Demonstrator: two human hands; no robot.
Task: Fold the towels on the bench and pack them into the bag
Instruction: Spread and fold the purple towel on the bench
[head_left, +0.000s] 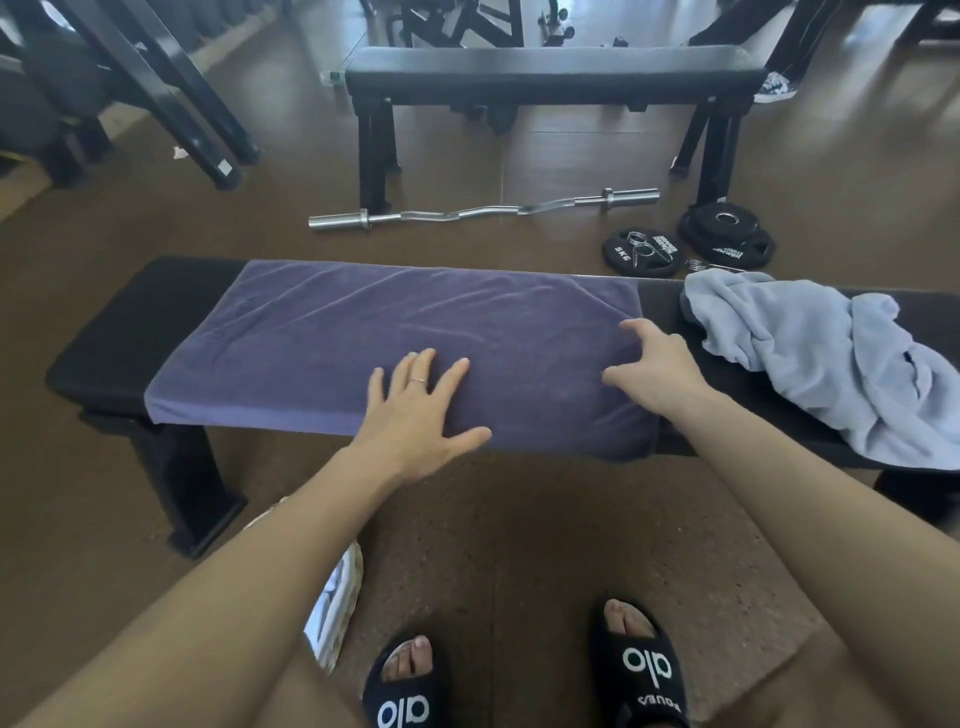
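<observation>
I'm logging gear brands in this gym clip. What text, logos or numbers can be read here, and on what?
"alo": white logo on the strap of each black slide sandal, upside down to the camera.
"5KG": white print on the smaller black weight plate on the floor.
Unreadable: smaller white print on both plates, and the small word under the logo on one sandal.
None on the purple towel or light blue towel.

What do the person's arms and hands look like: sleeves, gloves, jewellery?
Both forearms are bare, with no sleeves in view and no gloves. The left hand wears a thin silver-coloured ring on one finger. The right hand shows no ring, watch or band.
</observation>
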